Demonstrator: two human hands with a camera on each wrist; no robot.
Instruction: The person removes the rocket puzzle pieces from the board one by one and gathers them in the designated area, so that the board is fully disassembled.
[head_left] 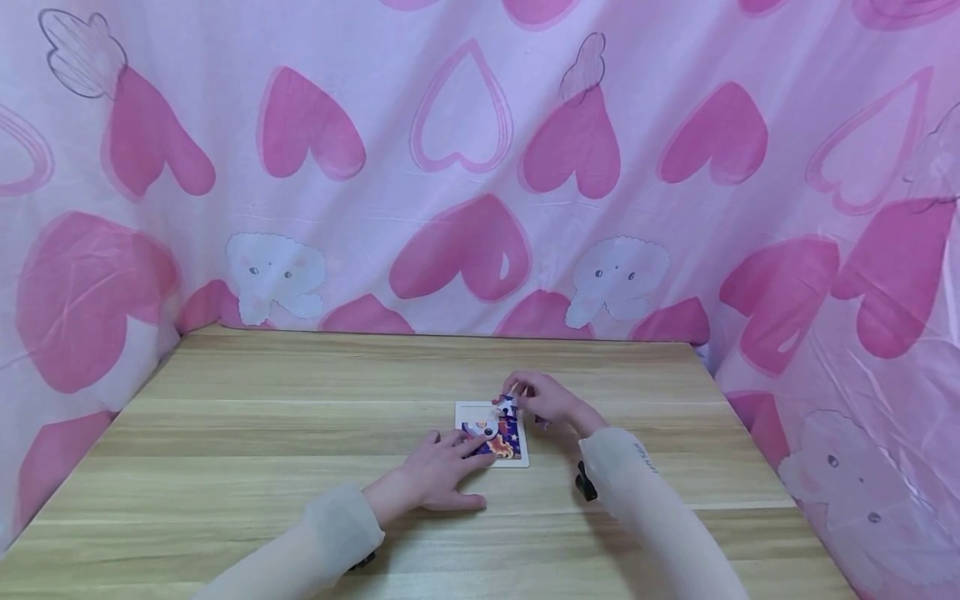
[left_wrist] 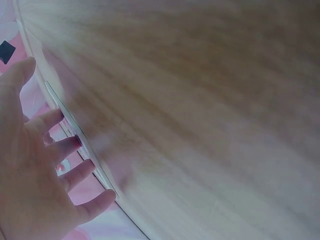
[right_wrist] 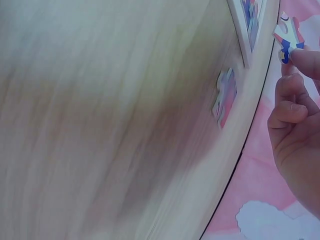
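Note:
A small jigsaw puzzle in a white-edged tray (head_left: 513, 464) lies on the table, its lower part filled with a purple and orange picture. My left hand (head_left: 439, 472) lies at the tray's left side, fingers straight and spread, with fingertips on the picture. In the left wrist view those fingers reach over the tray's edge (left_wrist: 86, 142). Over the tray's upper right corner, my right hand (head_left: 553, 400) pinches a jigsaw piece (right_wrist: 289, 36) between thumb and forefinger. This piece shows white, blue and red. On the table by the right hand lies a loose jigsaw piece (right_wrist: 227, 97).
The tray sits toward the far half of a wood-grain table (head_left: 262, 433). A pink curtain (head_left: 360, 208) with hearts and white fluffy figures hangs behind the table and along its sides. Dark clips (head_left: 586, 482) show under the sleeves.

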